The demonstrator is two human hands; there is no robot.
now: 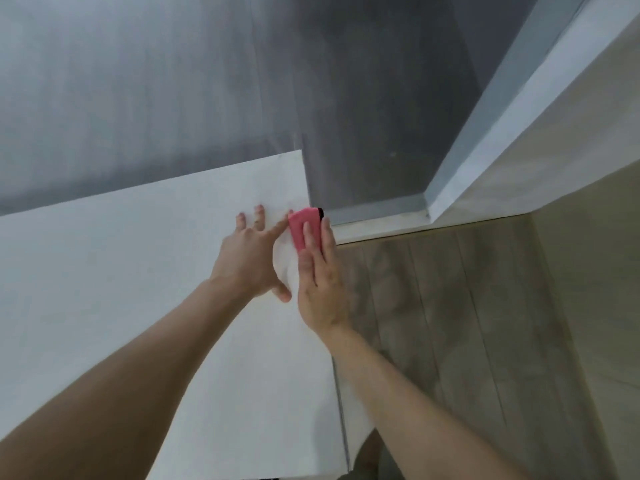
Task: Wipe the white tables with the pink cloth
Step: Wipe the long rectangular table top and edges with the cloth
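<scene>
Right hand [320, 282] flat, fingers straight, pressing the pink cloth [300, 226] down at the white bench's [104, 271] right edge, near the far corner. Left hand [247, 261] just beside it, fingers spread wide on the bench top, forefinger tip right at the cloth.
</scene>
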